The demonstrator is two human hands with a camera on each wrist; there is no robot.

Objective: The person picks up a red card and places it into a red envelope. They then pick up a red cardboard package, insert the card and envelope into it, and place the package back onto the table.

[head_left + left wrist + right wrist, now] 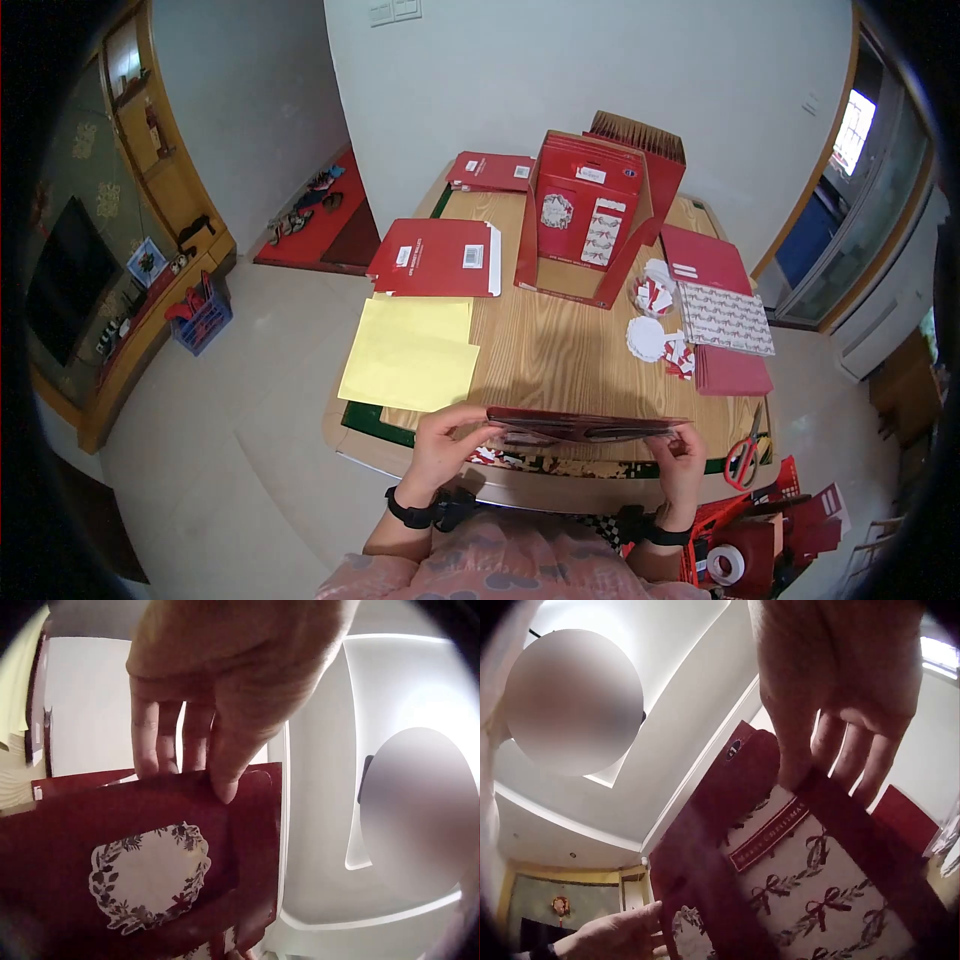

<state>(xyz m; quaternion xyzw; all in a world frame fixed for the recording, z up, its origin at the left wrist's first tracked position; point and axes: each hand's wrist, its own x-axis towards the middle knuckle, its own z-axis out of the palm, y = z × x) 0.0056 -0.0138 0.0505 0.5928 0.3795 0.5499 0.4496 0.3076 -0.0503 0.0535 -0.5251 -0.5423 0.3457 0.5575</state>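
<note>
Near the table's front edge, both hands hold up a flat red Christmas card wallet (590,418), seen nearly edge-on in the head view. My left hand (440,442) pinches its left end, thumb on the decorated face and fingers behind. A white wreath-shaped label (154,877) shows on that face in the left wrist view. At the other end my right hand (680,466) grips the top edge between thumb and fingers. The right wrist view shows a white panel (821,896) with bows and garlands, crossed by a red "Merry Christmas" strip (769,836).
An open red box (610,290) holds similar wallets at the back. Yellow sheets (410,350) and red wallets (435,258) lie left. On the right are white labels (645,338), patterned sheets (728,318), red stacks (732,370) and scissors (742,462). A red basket (715,520) stands below.
</note>
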